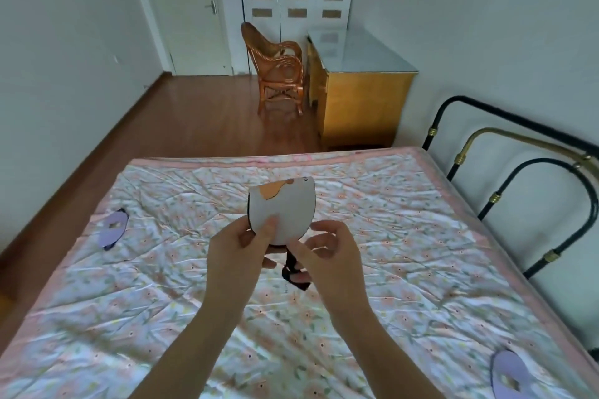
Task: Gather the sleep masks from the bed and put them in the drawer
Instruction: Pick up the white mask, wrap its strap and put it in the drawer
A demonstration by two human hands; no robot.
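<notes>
The white sleep mask (285, 209), folded over with an orange patch near its top edge, was up in the air in front of me, held over the middle of the bed (405, 236). My left hand (236, 246) was clamped on its lower left edge, thumb pressed flat on the white face and the other fingers behind it. My right hand (327, 253) sat just beside it, its thumb against the mask's lower right edge and its fingers curled closed around the black strap (293, 272), which hung down in a loop below the mask.

Outward from there, the flowered quilt was creased all over. A lilac sleep mask (114, 229) lay flat near the bed's left edge, well apart from my hands. Another lilac mask (512, 372) lay near the lower right corner, close to the bed's right side. A black and brass metal bed frame (505, 191) stood along the right.

Beyond the far edge of the bed I saw a yellow wooden cabinet (363, 104) with a glass top against the right wall, a rattan chair (275, 74) just beside it, and white doors behind. I could not make out a drawer.
</notes>
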